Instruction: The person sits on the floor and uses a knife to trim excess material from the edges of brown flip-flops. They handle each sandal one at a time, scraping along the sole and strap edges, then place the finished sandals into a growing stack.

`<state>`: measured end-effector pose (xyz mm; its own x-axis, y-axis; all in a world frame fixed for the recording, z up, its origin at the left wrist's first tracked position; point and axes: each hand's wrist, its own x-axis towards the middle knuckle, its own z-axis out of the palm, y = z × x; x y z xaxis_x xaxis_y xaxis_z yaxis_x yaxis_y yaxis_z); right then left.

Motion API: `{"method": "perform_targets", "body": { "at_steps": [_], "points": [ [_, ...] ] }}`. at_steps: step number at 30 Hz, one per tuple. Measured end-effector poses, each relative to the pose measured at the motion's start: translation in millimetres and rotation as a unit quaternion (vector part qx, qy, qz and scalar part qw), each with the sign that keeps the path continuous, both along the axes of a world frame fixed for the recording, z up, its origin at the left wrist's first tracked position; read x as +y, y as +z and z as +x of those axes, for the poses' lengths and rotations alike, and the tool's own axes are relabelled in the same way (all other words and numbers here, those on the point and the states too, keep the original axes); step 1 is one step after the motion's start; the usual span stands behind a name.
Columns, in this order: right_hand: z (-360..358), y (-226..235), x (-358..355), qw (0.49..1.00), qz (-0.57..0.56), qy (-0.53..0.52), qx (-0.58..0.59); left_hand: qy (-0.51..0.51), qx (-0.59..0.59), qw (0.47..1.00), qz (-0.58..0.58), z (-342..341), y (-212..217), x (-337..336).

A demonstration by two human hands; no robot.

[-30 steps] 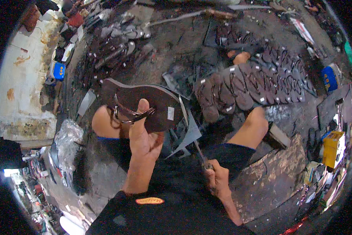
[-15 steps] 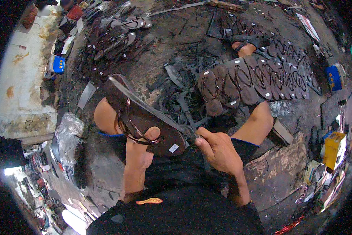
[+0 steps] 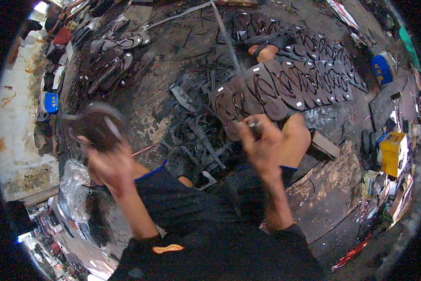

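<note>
My left hand (image 3: 108, 166), blurred by motion, is closed on a dark brown flip-flop (image 3: 99, 125) and holds it up at the left, above my left knee. My right hand (image 3: 265, 147) is raised over my right thigh with its fingers curled. A small shiny bit shows at those fingers, but what they hold is too blurred to name. Above that hand a long thin grey strip (image 3: 227, 38) slants up to the top edge; I cannot tell whether it touches the hand. Dark cut strips (image 3: 198, 133) lie heaped on the floor between my legs.
Rows of finished-looking flip-flops (image 3: 290, 84) lie at the right, beside my foot. More flip-flops (image 3: 109, 58) are piled at the far left. A clear plastic bag (image 3: 74, 182), a yellow box (image 3: 392, 153) and two blue boxes (image 3: 51, 102) stand toward the sides.
My left hand has carried the flip-flop left, away from my right hand. The right hand has lifted from the sole's edge and moved up. A long grey strip now shows above it.
</note>
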<state>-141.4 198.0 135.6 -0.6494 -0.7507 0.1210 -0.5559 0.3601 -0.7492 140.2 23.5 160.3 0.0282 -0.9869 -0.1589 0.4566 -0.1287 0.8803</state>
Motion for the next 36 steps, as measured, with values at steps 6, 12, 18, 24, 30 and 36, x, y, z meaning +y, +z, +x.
{"method": "perform_targets", "body": {
  "at_steps": [6,12,18,24,30,36],
  "points": [
    [-52.8,-82.3,6.8,0.984,0.147,0.033,0.093,-0.239,0.123,0.942,0.200,-93.7,-173.4,-3.1],
    [-72.5,-73.0,-9.3,0.941,0.326,0.010,0.093,-0.386,-0.089,0.847,0.353,-169.9,-252.9,65.7],
    [-76.1,-44.0,97.5,0.968,0.093,-0.228,0.054,-0.335,-0.162,0.924,0.084,-208.3,-206.2,59.0],
    [-56.9,-40.7,139.4,0.939,0.005,-0.301,-0.166,-0.258,-0.383,0.886,0.034,-213.6,-185.0,31.2],
    [50.4,-19.1,102.8,0.904,-0.004,-0.053,-0.423,-0.345,-0.287,0.887,0.109,-138.8,-91.3,-5.1],
    [95.8,-64.6,74.9,0.935,0.050,0.023,-0.350,-0.313,-0.284,0.891,0.167,-126.2,-95.6,-3.0]
  ]
}}
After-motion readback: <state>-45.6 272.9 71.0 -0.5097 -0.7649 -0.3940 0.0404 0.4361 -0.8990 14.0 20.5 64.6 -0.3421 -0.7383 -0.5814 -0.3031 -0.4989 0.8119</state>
